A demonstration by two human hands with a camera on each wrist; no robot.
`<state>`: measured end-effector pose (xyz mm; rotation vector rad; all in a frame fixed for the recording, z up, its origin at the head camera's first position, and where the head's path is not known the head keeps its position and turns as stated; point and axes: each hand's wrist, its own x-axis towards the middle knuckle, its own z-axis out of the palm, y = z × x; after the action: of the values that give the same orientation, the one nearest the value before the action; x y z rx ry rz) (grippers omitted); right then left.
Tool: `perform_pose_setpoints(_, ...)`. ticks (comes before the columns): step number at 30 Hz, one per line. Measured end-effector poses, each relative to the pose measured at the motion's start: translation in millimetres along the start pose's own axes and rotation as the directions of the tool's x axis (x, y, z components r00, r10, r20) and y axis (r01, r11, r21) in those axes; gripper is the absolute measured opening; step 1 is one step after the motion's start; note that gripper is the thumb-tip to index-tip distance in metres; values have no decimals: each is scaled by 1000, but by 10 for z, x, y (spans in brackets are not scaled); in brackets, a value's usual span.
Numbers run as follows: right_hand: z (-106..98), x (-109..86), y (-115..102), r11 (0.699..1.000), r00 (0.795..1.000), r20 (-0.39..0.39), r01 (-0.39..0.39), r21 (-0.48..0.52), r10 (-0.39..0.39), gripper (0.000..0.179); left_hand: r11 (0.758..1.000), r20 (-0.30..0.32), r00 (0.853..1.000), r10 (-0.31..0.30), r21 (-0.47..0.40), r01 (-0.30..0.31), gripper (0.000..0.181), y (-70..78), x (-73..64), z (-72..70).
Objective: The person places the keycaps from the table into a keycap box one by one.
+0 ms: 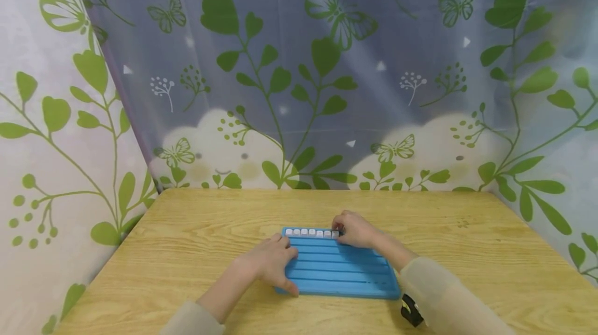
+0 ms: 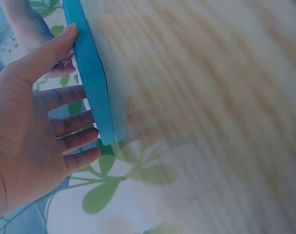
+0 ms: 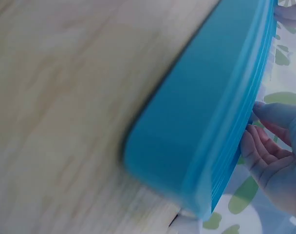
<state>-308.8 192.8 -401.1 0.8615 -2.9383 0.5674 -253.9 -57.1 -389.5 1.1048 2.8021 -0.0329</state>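
Observation:
A blue ridged tray (image 1: 343, 276) lies on the wooden table, with several small white blocks (image 1: 304, 232) lined up in its far row from the left corner. My left hand (image 1: 272, 261) rests along the tray's left side, thumb at the near left corner. In the left wrist view its fingers are spread and fairly straight, fingertips at the blue edge. My right hand (image 1: 356, 229) is at the right end of the block row. Thumb and fingers of that hand (image 3: 279, 141) pinch a small block, mostly hidden by the fingertips.
The wooden table (image 1: 196, 226) extends around the tray on all sides. Behind it hangs a curtain (image 1: 289, 91) with leaves, butterflies and clouds. A small black object (image 1: 411, 310) sits against the right sleeve (image 1: 448, 293), near the tray's near right corner.

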Motion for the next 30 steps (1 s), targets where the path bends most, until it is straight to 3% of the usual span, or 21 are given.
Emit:
perform_pose_setpoints(14,-396,-387,366,993,994,-39,-96,69,98,22,1000,13,1000,0,-16,1,74,18,-7,0)
perform_pose_setpoints(23,-520,-705,466,989,987,-83,-130,76,136,20,1000,11,1000,1,-15,-1,75,22,-8,-9)
perform_pose_setpoints(30,-565,-920,558,989,990,21,-143,44,142,16,1000,2,1000,1,-8,-1,76,15,4,4)
